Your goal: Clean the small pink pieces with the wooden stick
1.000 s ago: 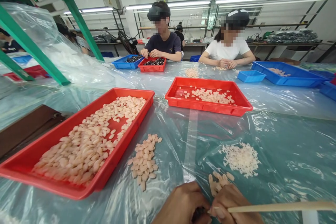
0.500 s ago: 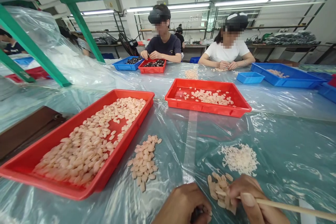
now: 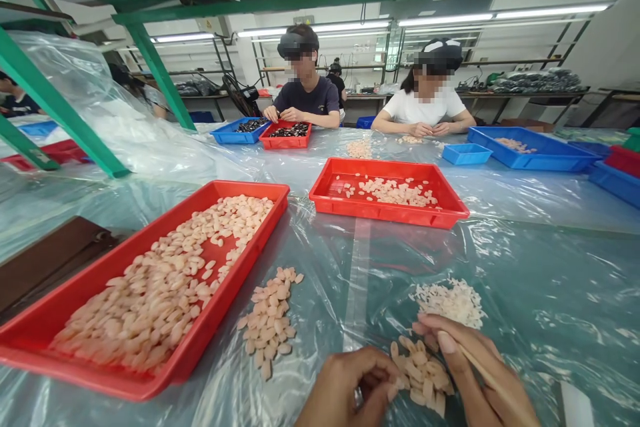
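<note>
My right hand (image 3: 467, 360) grips a thin wooden stick (image 3: 486, 377) that slants back toward the lower right. The tip of the stick is hidden by the fingers. My left hand (image 3: 350, 383) is pinched closed at the left edge of a small pile of pale beige oval pieces (image 3: 423, 373). What sits between its fingertips, if anything, is too small to make out. Just beyond the right fingers lies a heap of small white scraps (image 3: 457, 301). Left of my left hand is another pile of beige oval pieces (image 3: 270, 317).
A long red tray (image 3: 240, 267) full of pale pieces stands at left. Another red tray (image 3: 390, 210) with fewer pieces is ahead. Two people (image 3: 307, 97) sit across the plastic-covered table. A white strip (image 3: 575, 407) lies at lower right; green posts (image 3: 75, 100) rise at left.
My right hand has moved up and left toward the white scraps, and the stick now points more steeply. My left fingers have come up to the beige pile. The view has shifted slightly.
</note>
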Motion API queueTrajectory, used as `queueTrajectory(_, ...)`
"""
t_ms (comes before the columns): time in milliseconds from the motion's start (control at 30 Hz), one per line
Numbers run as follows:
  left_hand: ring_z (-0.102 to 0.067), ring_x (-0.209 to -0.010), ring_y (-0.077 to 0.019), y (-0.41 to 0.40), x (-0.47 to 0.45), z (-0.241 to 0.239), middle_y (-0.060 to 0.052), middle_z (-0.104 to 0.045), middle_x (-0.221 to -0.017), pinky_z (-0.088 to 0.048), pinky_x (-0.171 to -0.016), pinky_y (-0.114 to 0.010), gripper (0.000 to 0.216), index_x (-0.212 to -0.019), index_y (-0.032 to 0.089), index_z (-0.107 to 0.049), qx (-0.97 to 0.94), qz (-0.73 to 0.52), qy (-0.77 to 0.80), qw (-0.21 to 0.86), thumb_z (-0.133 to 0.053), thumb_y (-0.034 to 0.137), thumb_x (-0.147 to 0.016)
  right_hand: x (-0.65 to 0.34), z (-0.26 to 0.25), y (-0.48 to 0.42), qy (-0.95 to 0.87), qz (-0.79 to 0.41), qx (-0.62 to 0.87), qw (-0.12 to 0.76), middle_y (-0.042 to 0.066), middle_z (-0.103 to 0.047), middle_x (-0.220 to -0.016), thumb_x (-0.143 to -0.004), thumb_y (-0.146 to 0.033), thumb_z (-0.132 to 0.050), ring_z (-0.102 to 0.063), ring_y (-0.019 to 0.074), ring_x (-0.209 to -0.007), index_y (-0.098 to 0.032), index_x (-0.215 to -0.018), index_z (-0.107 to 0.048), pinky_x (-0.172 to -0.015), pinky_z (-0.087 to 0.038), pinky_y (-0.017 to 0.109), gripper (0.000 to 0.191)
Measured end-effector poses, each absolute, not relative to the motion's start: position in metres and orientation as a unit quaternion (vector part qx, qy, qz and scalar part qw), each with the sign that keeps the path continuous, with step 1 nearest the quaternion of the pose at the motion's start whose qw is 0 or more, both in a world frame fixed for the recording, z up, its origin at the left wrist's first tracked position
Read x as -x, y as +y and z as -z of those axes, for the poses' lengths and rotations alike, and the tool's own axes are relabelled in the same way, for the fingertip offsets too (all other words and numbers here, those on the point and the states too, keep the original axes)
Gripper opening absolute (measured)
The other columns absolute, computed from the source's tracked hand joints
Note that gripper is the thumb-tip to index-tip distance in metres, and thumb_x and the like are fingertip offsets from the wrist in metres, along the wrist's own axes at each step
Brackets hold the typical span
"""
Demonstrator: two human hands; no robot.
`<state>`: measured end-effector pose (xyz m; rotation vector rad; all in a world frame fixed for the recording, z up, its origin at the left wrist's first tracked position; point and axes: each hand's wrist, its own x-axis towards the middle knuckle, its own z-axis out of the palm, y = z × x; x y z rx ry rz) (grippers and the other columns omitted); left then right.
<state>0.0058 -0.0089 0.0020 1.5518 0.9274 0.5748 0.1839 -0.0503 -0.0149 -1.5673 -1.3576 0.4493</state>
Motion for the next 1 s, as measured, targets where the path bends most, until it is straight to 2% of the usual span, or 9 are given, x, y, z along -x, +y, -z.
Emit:
queueTrajectory(67,-0.058,-0.062,-0.0125,-0.009,-0.007,0.0,-0.003,-0.066,-0.072,-0.043,-0.061,-0.021,0.01,-0.081,0.014,-0.064,-0.623,-0.262,0.392,0.625,-0.063,0.023,-0.077,-0.192,0.017,-0.046,-0.624,-0.157,0.642,0.417,0.001,-0.071,-0.099,-0.091,-0.032,-0.043,-0.063,0.0236,-0.094,-0.033,-0.105,-0.065,-0.074,-0.05,0.034,0.026)
queueTrajectory(133,-0.056,-0.056,-0.0102,-0.009,-0.007,0.004,-0.002,-0.065,-0.07,-0.042,-0.058,-0.02,0.021,-0.082,0.015,-0.06,-0.552,-0.274,0.384,0.687,-0.067,0.034,-0.076,-0.195,0.017,-0.041,-0.665,-0.133,0.635,0.371,0.001,-0.072,-0.092,-0.089,-0.029,-0.045,-0.066,0.0229,-0.086,-0.034,-0.103,-0.066,-0.067,-0.052,0.033,0.026)
queueTrajectory(300,-0.054,-0.051,-0.0075,-0.006,-0.008,0.011,-0.002,-0.064,-0.067,-0.04,-0.053,-0.019,0.04,-0.082,0.013,-0.057,-0.469,-0.284,0.364,0.753,-0.071,0.049,-0.07,-0.19,0.016,-0.032,-0.632,-0.114,0.677,0.359,0.002,-0.07,-0.076,-0.082,-0.031,-0.051,-0.065,0.0233,-0.072,-0.029,-0.082,-0.068,-0.059,-0.05,0.032,0.017)
queueTrajectory(500,-0.055,-0.052,-0.008,-0.004,-0.007,0.008,0.0,-0.063,-0.065,-0.04,-0.053,-0.019,0.04,-0.082,0.012,-0.06,-0.457,-0.305,0.366,0.752,-0.073,0.048,-0.069,-0.188,0.02,-0.027,-0.627,-0.129,0.671,0.373,-0.002,-0.064,-0.06,-0.078,-0.027,-0.053,-0.06,0.0174,-0.053,-0.025,-0.074,-0.064,-0.05,-0.046,0.025,0.012)
queueTrajectory(633,-0.059,-0.058,-0.01,-0.001,-0.005,0.003,-0.001,-0.063,-0.067,-0.041,-0.056,-0.02,0.037,-0.082,0.012,-0.061,-0.464,-0.296,0.362,0.752,-0.07,0.047,-0.073,-0.187,0.019,-0.028,-0.628,-0.138,0.665,0.38,0.0,-0.065,-0.066,-0.078,-0.025,-0.05,-0.062,0.0185,-0.06,-0.025,-0.077,-0.064,-0.047,-0.044,0.023,0.014)
queueTrajectory(833,-0.06,-0.062,-0.0131,-0.001,-0.005,0.009,-0.003,-0.065,-0.073,-0.046,-0.06,-0.023,0.037,-0.085,0.013,-0.063,-0.468,-0.328,0.4,0.717,-0.072,0.046,-0.071,-0.187,0.019,-0.03,-0.627,-0.165,0.663,0.374,0.002,-0.068,-0.077,-0.083,-0.026,-0.046,-0.063,0.0183,-0.067,-0.025,-0.079,-0.062,-0.047,-0.045,0.021,0.016)
queueTrajectory(1000,-0.063,-0.078,-0.0186,-0.003,-0.003,0.006,-0.007,-0.068,-0.087,-0.048,-0.072,-0.027,0.021,-0.096,0.016,-0.068,-0.607,-0.305,0.422,0.6,-0.061,0.026,-0.08,-0.188,0.015,-0.031,-0.63,-0.188,0.66,0.364,0.002,-0.068,-0.08,-0.088,-0.029,-0.042,-0.063,0.0188,-0.072,-0.025,-0.08,-0.059,-0.048,-0.045,0.02,0.019)
